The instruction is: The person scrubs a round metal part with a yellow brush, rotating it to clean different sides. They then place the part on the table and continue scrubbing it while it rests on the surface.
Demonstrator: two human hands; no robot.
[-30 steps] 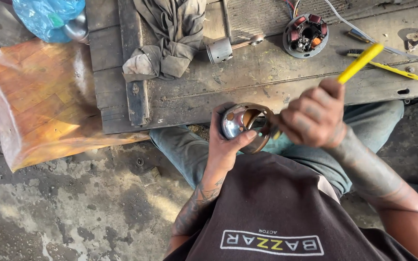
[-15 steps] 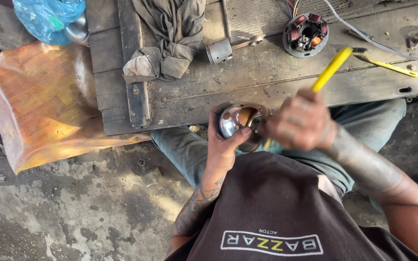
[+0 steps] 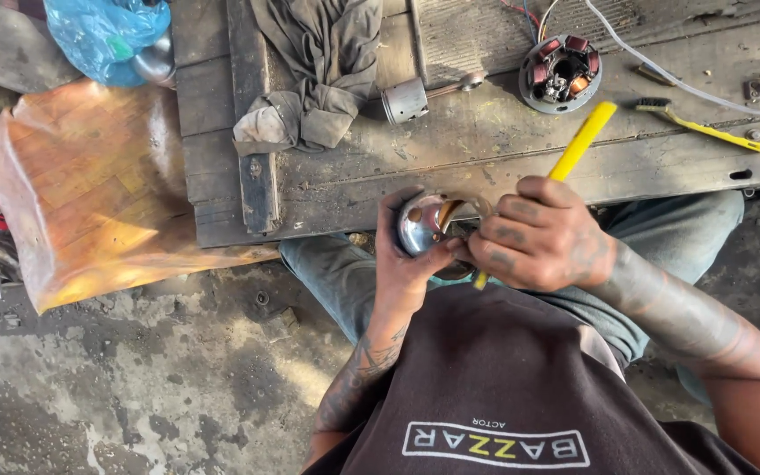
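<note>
Chrome bowl-shaped shell (image 3: 422, 222), shiny, clamped in left hand (image 3: 406, 255); right hand (image 3: 543, 237) grips yellow-handled tool (image 3: 578, 145).

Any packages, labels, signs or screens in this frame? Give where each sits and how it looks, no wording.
Blue plastic bag: top left corner, beside the wooden bench; crumpled, translucent blue, something shiny and rounded at its right edge.
Printed logo panel: on the person's dark shirt, bottom centre; white outlined rectangle with white and yellow letters, seen upside down.
No signs or screens in view.
</note>
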